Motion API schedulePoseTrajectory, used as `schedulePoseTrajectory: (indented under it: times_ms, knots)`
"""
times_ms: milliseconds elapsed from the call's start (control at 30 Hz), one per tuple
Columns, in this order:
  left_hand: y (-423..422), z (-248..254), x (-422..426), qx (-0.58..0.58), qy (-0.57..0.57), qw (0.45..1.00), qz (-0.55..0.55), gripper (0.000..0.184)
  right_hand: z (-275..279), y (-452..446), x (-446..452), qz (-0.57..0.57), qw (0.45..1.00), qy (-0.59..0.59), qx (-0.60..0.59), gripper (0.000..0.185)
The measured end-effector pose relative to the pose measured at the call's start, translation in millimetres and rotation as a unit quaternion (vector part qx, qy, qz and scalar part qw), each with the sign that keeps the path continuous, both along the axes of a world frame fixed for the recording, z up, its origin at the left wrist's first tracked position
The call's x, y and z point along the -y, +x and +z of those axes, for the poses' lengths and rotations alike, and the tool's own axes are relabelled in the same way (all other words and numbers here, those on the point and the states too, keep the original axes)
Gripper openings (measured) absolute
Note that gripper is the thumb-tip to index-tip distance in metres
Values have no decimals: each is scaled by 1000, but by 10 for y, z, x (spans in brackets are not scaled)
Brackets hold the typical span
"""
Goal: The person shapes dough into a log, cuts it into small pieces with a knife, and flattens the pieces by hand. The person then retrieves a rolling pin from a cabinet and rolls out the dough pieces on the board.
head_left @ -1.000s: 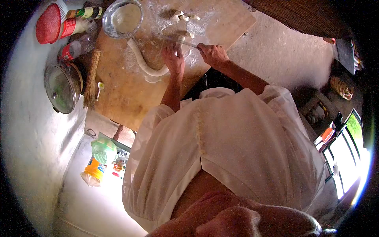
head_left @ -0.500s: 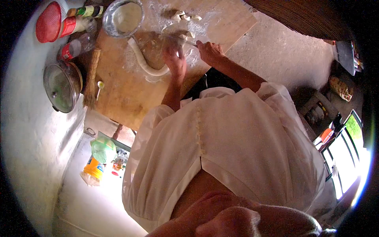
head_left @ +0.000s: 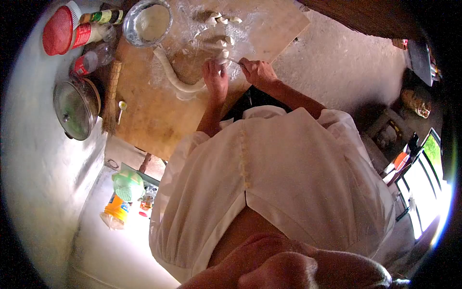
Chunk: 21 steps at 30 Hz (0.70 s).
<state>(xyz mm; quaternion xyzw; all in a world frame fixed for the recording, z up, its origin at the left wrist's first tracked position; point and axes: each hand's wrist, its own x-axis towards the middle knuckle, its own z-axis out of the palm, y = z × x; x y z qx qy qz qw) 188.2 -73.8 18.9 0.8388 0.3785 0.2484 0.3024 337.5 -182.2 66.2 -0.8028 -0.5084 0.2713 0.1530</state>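
Observation:
A long rope of white dough (head_left: 169, 72) curves across the floured wooden board (head_left: 144, 111). Its near end runs under my left hand (head_left: 215, 79), whose fingers are curled around it. My right hand (head_left: 260, 73) grips a knife (head_left: 234, 61) by the handle, with the blade pointing left toward the left fingertips. A small piece of dough (head_left: 224, 53) sits at the blade, just beyond my left fingers. Several cut dough pieces (head_left: 222, 20) lie farther up the board, and others are closer to the knife.
A metal bowl (head_left: 147, 23) with dough or flour stands at the board's upper left. Along the left edge are a red basket (head_left: 57, 31), bottles (head_left: 86, 62), a glass lid (head_left: 74, 110), a straw brush (head_left: 113, 91) and a small spoon (head_left: 121, 110).
My left hand, blurred before, now shows clearer fingers by the blade. A dough piece now shows at the knife, beyond the fingertips. The whole view has shifted slightly.

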Motion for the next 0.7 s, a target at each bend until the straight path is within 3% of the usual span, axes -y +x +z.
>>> schedulePoseTrajectory:
  times_ms: [133,467,700]
  knots:
    - [-10,15,5,4,40,999,-13,27,22,-29,37,1,1000,7,6,17]
    - [-4,51,-7,9,1,1000,-16,26,122,-21,31,4,1000,-9,18,17]
    - [19,153,5,1,20,1000,2,26,6,-68,-79,0,997,-76,31,16]
